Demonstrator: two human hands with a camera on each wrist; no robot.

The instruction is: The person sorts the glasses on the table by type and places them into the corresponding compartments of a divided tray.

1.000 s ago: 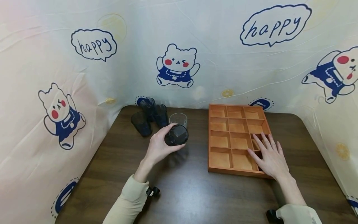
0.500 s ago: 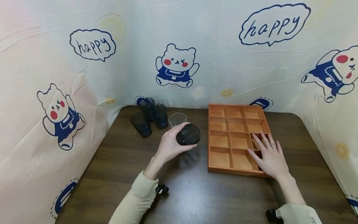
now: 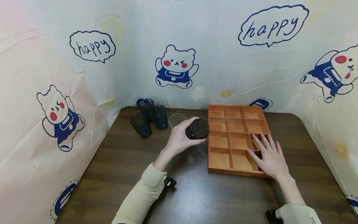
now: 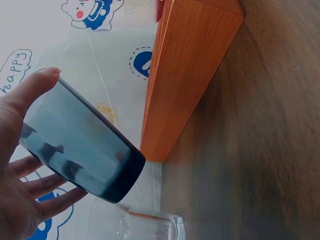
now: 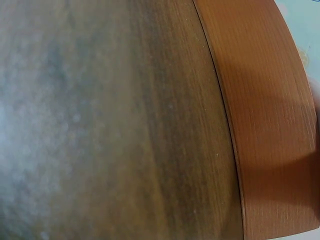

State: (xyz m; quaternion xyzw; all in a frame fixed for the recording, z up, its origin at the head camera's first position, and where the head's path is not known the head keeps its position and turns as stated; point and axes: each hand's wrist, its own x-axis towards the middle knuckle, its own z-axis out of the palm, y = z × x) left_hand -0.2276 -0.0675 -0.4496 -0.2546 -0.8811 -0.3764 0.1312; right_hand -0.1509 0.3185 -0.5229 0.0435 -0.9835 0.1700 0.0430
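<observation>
A dark blue-grey drinking glass [image 4: 85, 140] is gripped in my left hand [image 3: 180, 137], thumb on one side and fingers on the other. In the head view the glass is over the table, right beside the left edge of a wooden compartment tray [image 3: 234, 171]. The left wrist view shows it tilted, with the tray's side wall behind. My right hand [image 3: 269, 157] rests with spread fingers on the tray's right front part, covering some compartments. Only a sliver of that hand is at the right edge of the right wrist view.
Several dark glasses [image 3: 141, 125] stand grouped at the back left of the brown table [image 3: 117, 168]. Just right of them is a clear glass [image 3: 176, 119], partly behind my left hand. A printed cloth [image 3: 218, 65] hangs around the table's back and sides.
My left hand has moved right and slightly away from me with the dark glass, from in front of the clear glass to the tray's left edge. The right hand stays put.
</observation>
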